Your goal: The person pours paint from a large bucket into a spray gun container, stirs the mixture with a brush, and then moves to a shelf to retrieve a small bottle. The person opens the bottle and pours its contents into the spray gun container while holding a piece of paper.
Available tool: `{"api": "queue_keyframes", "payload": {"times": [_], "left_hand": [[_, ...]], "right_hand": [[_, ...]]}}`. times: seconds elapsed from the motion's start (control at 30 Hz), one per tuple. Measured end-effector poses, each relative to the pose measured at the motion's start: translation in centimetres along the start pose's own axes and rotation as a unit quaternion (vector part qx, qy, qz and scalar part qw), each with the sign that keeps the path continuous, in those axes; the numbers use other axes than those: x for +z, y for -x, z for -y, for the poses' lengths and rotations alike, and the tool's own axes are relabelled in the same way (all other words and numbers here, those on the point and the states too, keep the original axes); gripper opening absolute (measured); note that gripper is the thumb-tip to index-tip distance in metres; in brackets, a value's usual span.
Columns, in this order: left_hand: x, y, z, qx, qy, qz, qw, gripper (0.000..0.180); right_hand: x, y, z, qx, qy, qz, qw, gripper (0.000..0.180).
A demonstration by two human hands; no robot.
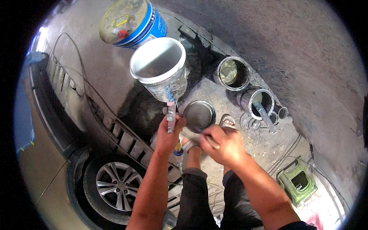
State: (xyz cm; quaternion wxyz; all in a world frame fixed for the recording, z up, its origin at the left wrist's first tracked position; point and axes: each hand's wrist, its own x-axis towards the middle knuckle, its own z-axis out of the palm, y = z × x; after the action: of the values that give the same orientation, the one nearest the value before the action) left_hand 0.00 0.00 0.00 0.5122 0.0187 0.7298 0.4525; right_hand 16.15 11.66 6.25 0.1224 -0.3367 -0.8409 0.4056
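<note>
My left hand (168, 136) is closed round a paint spray gun (171, 119) with a metal body. Below that wrist shows a hose fitting (178, 148) in yellow and blue. My right hand (226, 143) is closed on a tool with a pale, rounded handle (213, 143). Its far end is smeared by motion, so its kind is unclear. Just beyond my hands sits a round, dark-rimmed container (199, 116) with a grey inside. Past the spray gun, a white bucket (168, 86) with a smeared outside stands with its mouth up.
A blue drum (156, 25) stands at the back. On the right are an open can (221, 78), another can (245, 100) with a flat stick (263, 113) in it, and small clear cups (254, 123). A green machine (297, 180) sits lower right. A car wheel (117, 186) and a floor grate (126, 142) lie left.
</note>
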Motion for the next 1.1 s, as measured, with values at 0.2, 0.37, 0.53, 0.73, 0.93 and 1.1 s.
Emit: {"api": "queue_keyframes", "payload": {"times": [0.2,0.37,0.53,0.73,0.93,1.1], "left_hand": [[0.2,0.4,0.2,-0.002,0.022,0.004,1.0,0.017],[-0.1,0.0,-0.8,0.01,-0.007,0.015,1.0,0.017],[-0.5,0.2,-1.4,0.002,-0.028,0.024,0.999,0.017],[-0.3,0.1,-2.0,0.025,-0.044,0.049,0.998,0.017],[0.2,-0.3,-2.1,0.038,-0.048,0.04,0.997,0.019],[0.4,-0.4,-2.6,0.036,-0.047,0.039,0.998,0.02]], "right_hand": [[-2.9,-2.9,-0.4,0.102,-0.075,-0.042,0.991,0.02],[-2.1,-0.7,-0.8,0.047,-0.079,-0.02,0.996,0.016],[-3.4,-3.1,-0.7,0.313,-0.267,-0.046,0.91,0.021],[-2.5,-1.1,-1.5,0.296,-0.261,0.0,0.919,0.023],[-2.6,-2.8,-1.1,0.217,-0.261,0.02,0.94,0.021],[-4.7,-2.7,-2.3,0.163,-0.093,0.06,0.98,0.02]]}}
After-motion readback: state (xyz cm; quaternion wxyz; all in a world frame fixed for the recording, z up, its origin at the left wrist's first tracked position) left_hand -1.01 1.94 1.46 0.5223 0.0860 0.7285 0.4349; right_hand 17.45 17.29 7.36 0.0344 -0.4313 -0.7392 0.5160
